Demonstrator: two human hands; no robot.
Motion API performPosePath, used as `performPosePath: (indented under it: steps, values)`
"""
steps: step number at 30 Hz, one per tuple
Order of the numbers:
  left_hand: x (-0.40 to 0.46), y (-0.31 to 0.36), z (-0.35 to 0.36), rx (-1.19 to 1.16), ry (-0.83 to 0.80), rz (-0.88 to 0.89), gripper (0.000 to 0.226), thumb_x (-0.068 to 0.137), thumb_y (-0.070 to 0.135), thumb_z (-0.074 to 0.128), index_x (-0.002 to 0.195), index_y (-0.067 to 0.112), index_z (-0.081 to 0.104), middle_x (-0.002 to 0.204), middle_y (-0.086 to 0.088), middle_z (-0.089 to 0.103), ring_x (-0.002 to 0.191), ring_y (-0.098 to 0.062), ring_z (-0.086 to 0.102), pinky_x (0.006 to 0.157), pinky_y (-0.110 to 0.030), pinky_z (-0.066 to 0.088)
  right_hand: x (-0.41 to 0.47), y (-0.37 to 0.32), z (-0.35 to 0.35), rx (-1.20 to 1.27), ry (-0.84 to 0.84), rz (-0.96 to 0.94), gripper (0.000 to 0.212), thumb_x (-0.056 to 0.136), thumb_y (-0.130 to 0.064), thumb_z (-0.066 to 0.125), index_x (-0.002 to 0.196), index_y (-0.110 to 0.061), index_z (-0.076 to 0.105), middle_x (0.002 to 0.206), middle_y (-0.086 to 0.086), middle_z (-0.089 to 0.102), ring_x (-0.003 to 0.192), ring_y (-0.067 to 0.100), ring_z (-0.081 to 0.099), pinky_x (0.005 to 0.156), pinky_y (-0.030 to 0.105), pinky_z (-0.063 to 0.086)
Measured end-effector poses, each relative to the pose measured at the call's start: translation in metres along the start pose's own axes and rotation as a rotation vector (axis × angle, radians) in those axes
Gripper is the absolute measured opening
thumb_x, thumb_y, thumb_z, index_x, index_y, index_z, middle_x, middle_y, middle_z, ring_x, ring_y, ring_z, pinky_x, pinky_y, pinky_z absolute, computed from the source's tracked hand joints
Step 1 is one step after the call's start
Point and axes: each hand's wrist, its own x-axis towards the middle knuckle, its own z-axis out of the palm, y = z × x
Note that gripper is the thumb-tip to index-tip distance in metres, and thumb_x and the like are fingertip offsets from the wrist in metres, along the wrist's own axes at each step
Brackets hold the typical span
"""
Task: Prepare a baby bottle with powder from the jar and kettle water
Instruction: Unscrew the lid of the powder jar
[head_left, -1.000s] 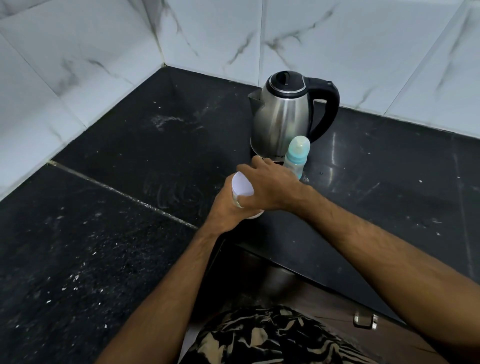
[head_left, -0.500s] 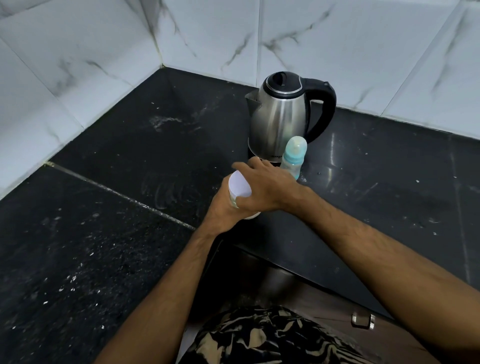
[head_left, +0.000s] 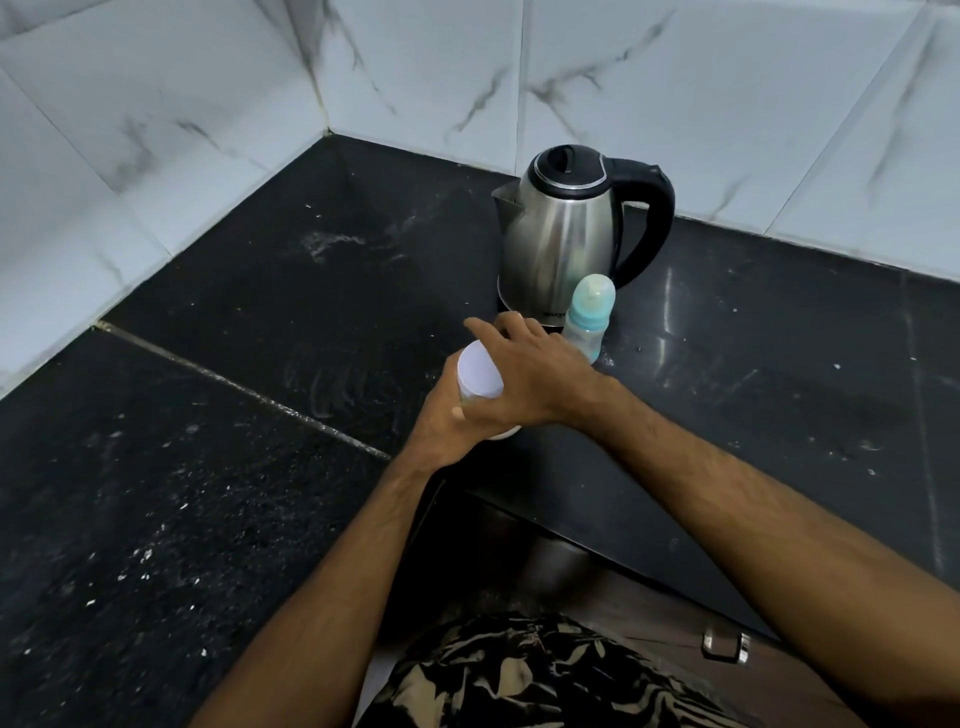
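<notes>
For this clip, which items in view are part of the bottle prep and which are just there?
Part of the job:
- jar, gripped by the left hand, with the right hand over its lid
- bottle, upright, cap on
- kettle, lid shut

Just there:
- counter with white specks
- tiled wall
- drawer handle

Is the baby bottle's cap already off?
No, the baby bottle stands capped beside the kettle.
</notes>
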Motion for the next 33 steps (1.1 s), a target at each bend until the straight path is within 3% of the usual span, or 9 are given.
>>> performPosePath:
  steps: [4,9,12,14,17,20,22,27,33]
  values:
    - [0.0,0.001,0.001,0.019,0.006,-0.004,0.089,0.065,0.023,0.092,0.134,0.038,0.037,0.114,0.028,0.052,0.101,0.016,0.051,0.078,-0.003,0.038,0.0,-0.004,0.006,-0.061,0.053,0.042,0.084,0.077,-0.066,0.065,0.142,-0.018,0.039,0.131,0.008,0.047,0.118,0.026,0.049,0.093,0.04,0.045]
    - [0.006,0.005,0.008,0.049,0.01,-0.054,0.078,0.079,0.004,0.078,0.142,0.011,0.033,0.128,0.012,0.048,0.114,0.0,0.049,0.088,-0.005,0.036,-0.001,-0.001,-0.005,0.104,-0.137,-0.1,0.091,0.078,-0.047,0.075,0.152,-0.026,0.026,0.153,0.004,0.028,0.14,0.026,0.03,0.107,0.042,0.033]
    - [0.001,-0.001,0.003,0.055,0.025,-0.014,0.092,0.07,0.017,0.088,0.139,0.032,0.029,0.113,0.03,0.045,0.101,0.014,0.049,0.076,0.001,0.037,-0.002,0.0,-0.002,0.109,-0.053,-0.052,0.095,0.077,-0.058,0.072,0.153,-0.024,0.026,0.154,0.007,0.027,0.139,0.029,0.032,0.108,0.045,0.036]
    - [-0.002,-0.003,-0.001,0.046,0.005,-0.008,0.1,0.064,0.026,0.092,0.143,0.032,0.031,0.12,0.025,0.049,0.109,0.004,0.051,0.082,-0.007,0.04,-0.002,-0.002,0.0,0.036,0.061,0.005,0.087,0.078,-0.061,0.068,0.147,-0.019,0.036,0.14,0.008,0.042,0.124,0.028,0.046,0.098,0.04,0.045]
    - [0.0,0.007,0.002,0.037,0.003,-0.007,0.098,0.065,0.025,0.091,0.145,0.023,0.035,0.13,0.016,0.047,0.119,-0.002,0.047,0.096,-0.022,0.041,0.0,-0.003,-0.001,0.018,0.037,-0.028,0.075,0.08,-0.053,0.069,0.142,-0.02,0.042,0.131,0.006,0.047,0.119,0.026,0.048,0.095,0.04,0.046]
    - [0.0,0.013,0.006,0.071,-0.001,-0.051,0.092,0.073,0.015,0.086,0.147,0.013,0.032,0.132,0.006,0.047,0.124,-0.006,0.045,0.094,-0.014,0.031,0.001,0.001,-0.005,0.152,-0.077,-0.122,0.077,0.077,-0.042,0.073,0.144,-0.025,0.04,0.137,0.002,0.043,0.125,0.022,0.044,0.102,0.041,0.043]
    - [-0.001,0.008,0.005,0.038,0.016,-0.048,0.098,0.07,0.016,0.088,0.148,0.019,0.03,0.126,0.017,0.047,0.117,0.002,0.048,0.089,-0.008,0.034,0.0,0.004,-0.006,0.225,-0.098,-0.115,0.083,0.076,-0.043,0.074,0.147,-0.026,0.035,0.145,0.001,0.037,0.131,0.022,0.04,0.106,0.042,0.041]
    - [-0.005,0.002,-0.002,0.021,-0.003,-0.008,0.101,0.065,0.025,0.092,0.144,0.032,0.031,0.122,0.019,0.051,0.11,0.0,0.052,0.082,-0.011,0.041,-0.003,0.001,-0.005,0.017,0.087,0.045,0.077,0.076,-0.063,0.068,0.136,-0.021,0.046,0.126,0.005,0.051,0.114,0.024,0.053,0.087,0.037,0.049]
    - [-0.002,0.011,0.004,0.03,0.019,-0.048,0.104,0.066,0.018,0.091,0.15,0.018,0.03,0.138,0.009,0.044,0.12,0.0,0.04,0.099,-0.018,0.033,0.001,0.005,-0.009,0.196,-0.133,-0.104,0.083,0.075,-0.044,0.075,0.147,-0.027,0.037,0.141,0.001,0.039,0.13,0.022,0.04,0.105,0.04,0.042]
